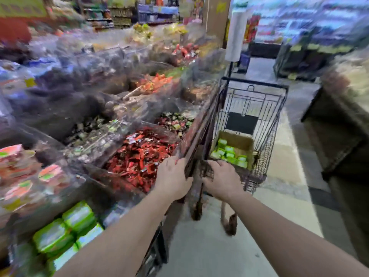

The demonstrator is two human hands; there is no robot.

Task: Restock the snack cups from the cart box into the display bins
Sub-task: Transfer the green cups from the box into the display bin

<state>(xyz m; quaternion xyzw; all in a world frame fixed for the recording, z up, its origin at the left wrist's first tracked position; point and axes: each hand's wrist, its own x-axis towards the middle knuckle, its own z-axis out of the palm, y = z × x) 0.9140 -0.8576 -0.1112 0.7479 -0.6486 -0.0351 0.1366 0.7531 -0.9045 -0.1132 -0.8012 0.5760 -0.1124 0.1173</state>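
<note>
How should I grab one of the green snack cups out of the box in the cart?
Probably reach down from above: the cardboard box is open on top and the wire cart walls off its sides. Pinch one green snack cup by opposite edges of its flat top.

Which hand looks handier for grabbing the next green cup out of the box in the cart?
Probably the right hand. It rests on the cart rim just before the cardboard box of green cups, while the left hand sits nearer the display bins.
</note>
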